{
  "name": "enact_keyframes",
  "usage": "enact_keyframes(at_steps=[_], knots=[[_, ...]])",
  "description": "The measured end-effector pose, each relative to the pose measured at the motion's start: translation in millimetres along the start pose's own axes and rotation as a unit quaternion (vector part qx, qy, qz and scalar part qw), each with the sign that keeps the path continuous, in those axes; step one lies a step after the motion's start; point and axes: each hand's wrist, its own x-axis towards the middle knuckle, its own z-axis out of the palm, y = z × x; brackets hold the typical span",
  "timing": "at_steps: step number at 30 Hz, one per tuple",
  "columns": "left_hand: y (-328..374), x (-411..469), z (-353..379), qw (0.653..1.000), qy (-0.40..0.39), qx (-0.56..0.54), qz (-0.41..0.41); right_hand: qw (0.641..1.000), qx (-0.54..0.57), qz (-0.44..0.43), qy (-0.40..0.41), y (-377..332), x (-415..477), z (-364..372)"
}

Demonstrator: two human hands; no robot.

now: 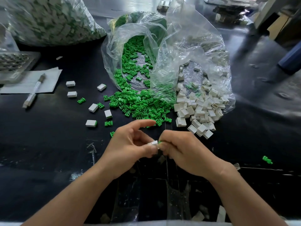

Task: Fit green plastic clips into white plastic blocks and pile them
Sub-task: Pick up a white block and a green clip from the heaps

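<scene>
A: Hands?

B: Together, over the near part of the black table. The left hand pinches a white block between thumb and fingers, forefinger raised straight. The right hand is curled, pinching a green clip against the block's right end. The clip touches the block; how far in, cannot tell.

A: Stock?

B: Loose green clips spill from the mouth of a clear bag just beyond the hands. A heap of white blocks lies beside them on the right, partly inside the same plastic.

A: Fitted pieces?

B: Scattered left of the clip heap, apart from one another. The nearest fitted block shows a green edge. A few single clips lie among them. One stray clip sits well off to the right.

A: Anything else?

B: Far left, a large filled bag, contents blurred green and white. Below it, a pen lies across a sheet of paper.
</scene>
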Motion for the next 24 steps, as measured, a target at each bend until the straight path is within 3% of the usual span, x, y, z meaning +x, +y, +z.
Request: enact_keyframes(at_steps=[4,8,10,14,24], knots=[[1,5,2,0.995,0.018,-0.094,-0.002,0.959,0.252,0.124,0.031,4,2,-3],[-1,5,3,0.995,0.021,-0.099,0.019,0.864,0.460,0.195,-0.065,-1,7,6],[-2,5,2,0.995,0.022,-0.099,0.024,0.816,0.532,0.203,-0.100,-7,9,11],[-3,3,1,0.993,0.022,-0.111,0.028,0.755,0.599,0.244,-0.107,-15,11,15],[-6,3,5,0.992,0.028,-0.113,0.038,0.749,0.608,0.257,-0.059,-17,11,19]])
